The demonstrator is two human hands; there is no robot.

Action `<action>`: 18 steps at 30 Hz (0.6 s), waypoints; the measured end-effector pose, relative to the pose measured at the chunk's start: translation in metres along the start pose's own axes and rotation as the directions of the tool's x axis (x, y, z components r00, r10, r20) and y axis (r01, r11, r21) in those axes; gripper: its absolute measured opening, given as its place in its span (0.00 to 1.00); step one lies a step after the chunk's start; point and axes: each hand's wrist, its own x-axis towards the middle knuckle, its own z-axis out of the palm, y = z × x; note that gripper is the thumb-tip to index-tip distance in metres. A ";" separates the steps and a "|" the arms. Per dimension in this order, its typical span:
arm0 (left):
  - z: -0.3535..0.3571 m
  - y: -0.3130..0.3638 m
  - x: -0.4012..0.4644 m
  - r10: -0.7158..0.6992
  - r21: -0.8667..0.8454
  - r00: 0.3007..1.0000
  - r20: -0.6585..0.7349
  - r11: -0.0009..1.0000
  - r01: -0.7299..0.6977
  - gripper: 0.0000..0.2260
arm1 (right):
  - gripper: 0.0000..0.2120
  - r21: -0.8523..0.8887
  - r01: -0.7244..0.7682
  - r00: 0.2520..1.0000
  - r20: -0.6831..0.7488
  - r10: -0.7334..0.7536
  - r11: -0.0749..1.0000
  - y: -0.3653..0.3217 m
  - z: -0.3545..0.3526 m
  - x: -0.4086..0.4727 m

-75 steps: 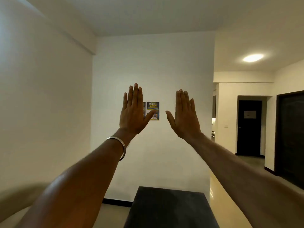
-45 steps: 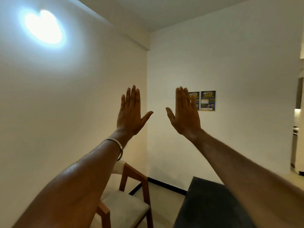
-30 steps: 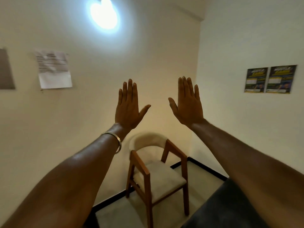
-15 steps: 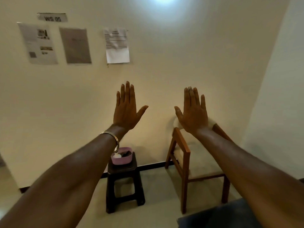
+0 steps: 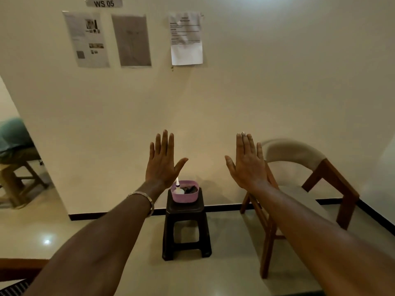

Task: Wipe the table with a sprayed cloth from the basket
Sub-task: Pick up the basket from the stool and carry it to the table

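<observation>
Both hands are raised flat and empty, fingers together and thumbs spread: the left hand (image 5: pixel 162 162) with a bracelet (image 5: pixel 142 199) at its wrist, the right hand (image 5: pixel 248 162) level with it and well apart. Below and between them, beyond the fingertips, a pink basket (image 5: pixel 185 197) sits on a dark stool (image 5: pixel 186 223) against the wall. In it stands a small white spray bottle (image 5: pixel 178 188) beside something dark (image 5: pixel 190 189), probably the cloth, too small to make out clearly.

A cloth should be light, limp and easy to bunch, so a pinch at any free fold would do; the bottle looks light and smooth, best taken around its body. A wooden chair (image 5: pixel 299 189) stands beside the right hand.

Compared with half a second ago, the view has dipped and turned left: basket and stool now sit between the hands rather than under the left wrist, and the hands keep their open pose.
</observation>
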 end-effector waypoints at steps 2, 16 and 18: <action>0.019 -0.021 0.010 -0.005 0.018 1.000 0.018 1.000 0.005 0.39 | 0.37 0.002 0.008 1.000 0.027 -0.009 1.000 -0.010 0.024 0.016; 0.107 -0.133 0.120 0.033 0.038 0.995 0.096 0.999 -0.037 0.38 | 0.37 0.028 -0.030 0.995 0.101 0.027 0.999 -0.063 0.151 0.141; 0.123 -0.144 0.130 0.022 0.040 0.994 0.110 0.999 -0.026 0.38 | 0.37 0.028 -0.033 0.992 0.122 0.029 0.999 -0.063 0.172 0.152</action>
